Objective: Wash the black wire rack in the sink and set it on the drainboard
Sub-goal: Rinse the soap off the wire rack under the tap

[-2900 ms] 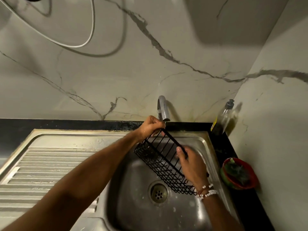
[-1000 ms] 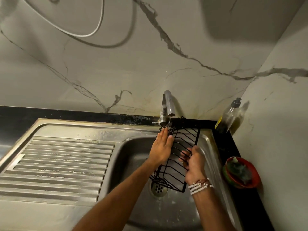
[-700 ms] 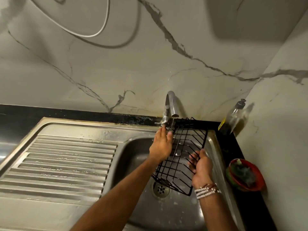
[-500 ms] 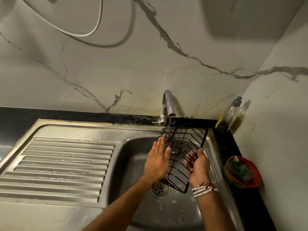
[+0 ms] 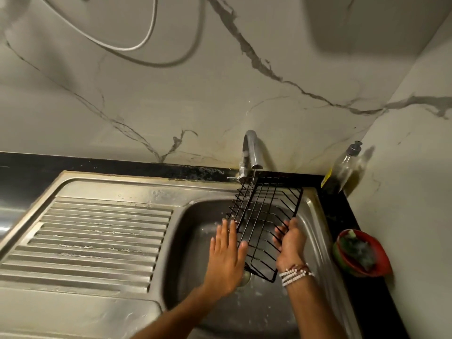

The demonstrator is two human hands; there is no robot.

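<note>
The black wire rack hangs tilted over the steel sink basin, its far end under the chrome tap, where a thin stream of water runs onto it. My right hand grips the rack's right edge, fingers hooked through the wires. My left hand is flat with fingers spread, lying against the rack's left side. The ribbed drainboard lies to the left of the basin with nothing on it.
A soap bottle with a pump stands in the back right corner on the black counter. A red bowl holding a scrubber sits at the right by the wall. A white cable hangs on the marble backsplash.
My left hand slid down the rack's left side from the tap end toward me and opened flat. The rack stayed under the tap in my right hand.
</note>
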